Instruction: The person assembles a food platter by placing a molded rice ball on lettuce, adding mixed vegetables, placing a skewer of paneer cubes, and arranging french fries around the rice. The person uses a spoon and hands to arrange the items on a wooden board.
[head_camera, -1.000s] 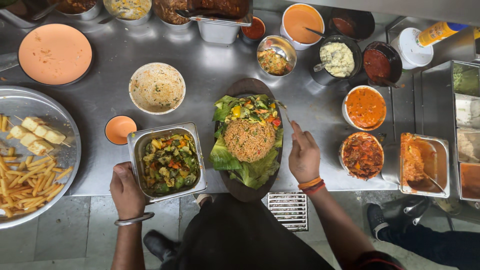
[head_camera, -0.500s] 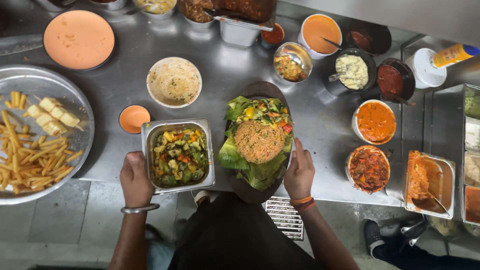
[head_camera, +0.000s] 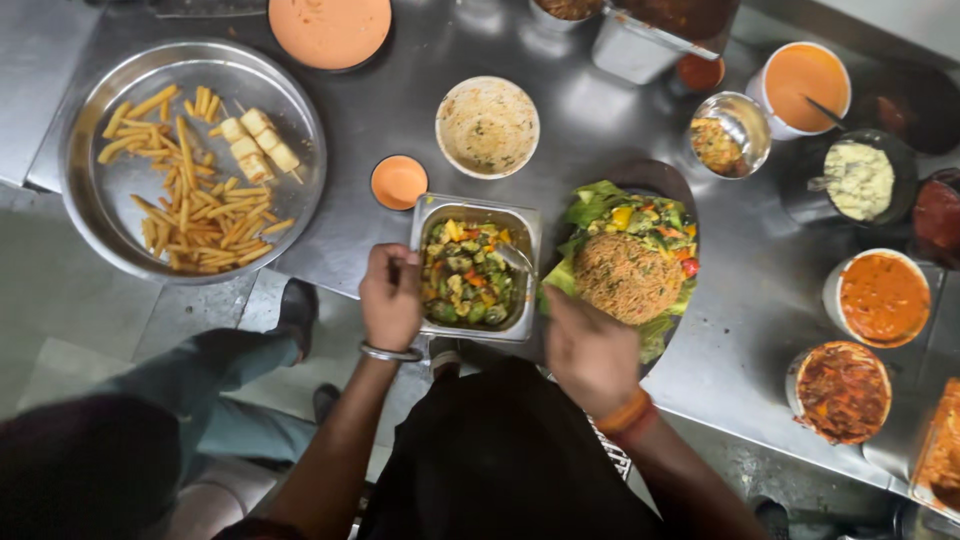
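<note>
Steel counter's edge: left hand (head_camera: 390, 298) grips vegetable tray (head_camera: 432, 215), right hand (head_camera: 590, 350) beside.

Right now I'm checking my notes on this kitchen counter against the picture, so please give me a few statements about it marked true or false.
1. The left hand grips the near left edge of the rectangular steel pan of mixed vegetables. True.
2. The oval plate holds only plain rice. False: a mound of brown rice sits on green leaves with vegetables beside it.
3. The fries lie in the round steel tray with a skewer of pale cubes. True.
4. The small orange sauce cup stands right of the plate. False: it stands left of it, above the pan.
5. The right hand is at the plate's near edge. True.
</note>
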